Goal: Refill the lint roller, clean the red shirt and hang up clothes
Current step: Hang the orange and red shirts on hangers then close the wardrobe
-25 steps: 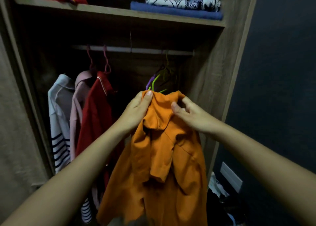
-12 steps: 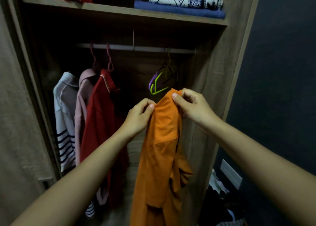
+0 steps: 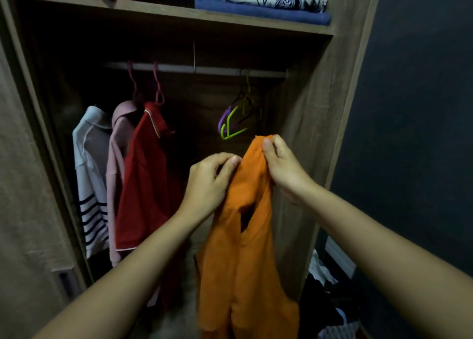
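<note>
I held the orange shirt [image 3: 245, 249] in front of the open wardrobe [image 3: 314, 123], at about 6 o'clock from the rail [image 3: 204, 69]. My left hand [image 3: 208, 182] pinched one edge of its top; my right hand [image 3: 282, 167] gripped the upper fold, higher, at 1 o'clock from the left. The garment hung bunched, its neck opening not yet found. Empty hangers [image 3: 234, 123] hung at 11 o'clock from my right hand; the red shirt [image 3: 146, 185] hung at 9 o'clock. As I judged it, spreading the shoulders and locating the collar first would let a hanger slide in cleanly.
</note>
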